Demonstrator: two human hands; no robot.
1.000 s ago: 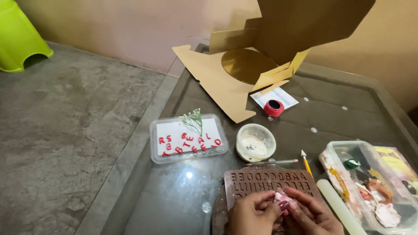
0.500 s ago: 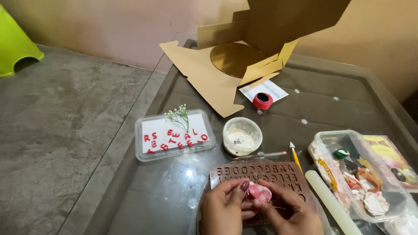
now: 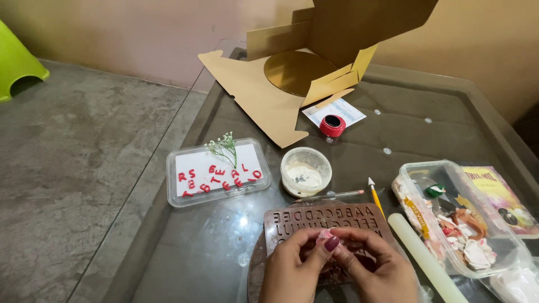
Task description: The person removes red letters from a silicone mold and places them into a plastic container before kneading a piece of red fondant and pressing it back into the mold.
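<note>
Both hands, left hand (image 3: 295,269) and right hand (image 3: 376,269), pinched one pink clay lump (image 3: 324,238) above the brown letter mould (image 3: 325,219).

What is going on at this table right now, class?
A person's left hand and right hand pinch a small pink lump between the fingertips, just above a brown letter mould on the glass table. To the left, a clear tray holds red letters and a dried sprig. A white bowl, a pale rolling pin and an open cardboard box lie nearby.
</note>
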